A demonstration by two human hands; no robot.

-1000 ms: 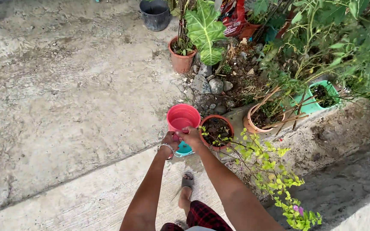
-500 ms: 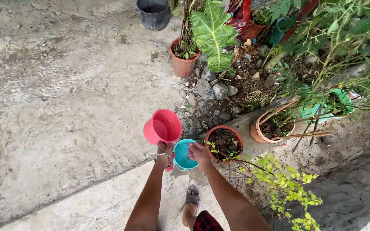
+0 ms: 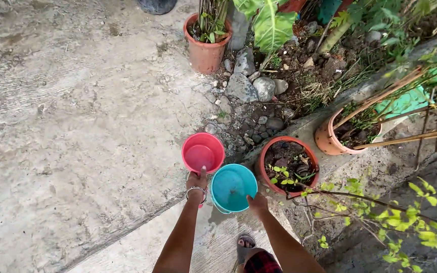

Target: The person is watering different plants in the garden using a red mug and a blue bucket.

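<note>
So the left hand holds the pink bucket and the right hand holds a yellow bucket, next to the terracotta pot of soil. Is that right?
Not quite: the bucket in the right hand is teal, not yellow. The head view shows it. The rest stands: the left hand holds the pink bucket, and the terracotta pot of soil sits just beside the teal one.

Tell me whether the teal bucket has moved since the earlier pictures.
Yes. The teal bucket has come out from under the pink bucket and now sits beside it, next to the small clay pot.

Home garden yard — potted plants [image 3: 207, 38], concrete ground [image 3: 67, 126]
</note>
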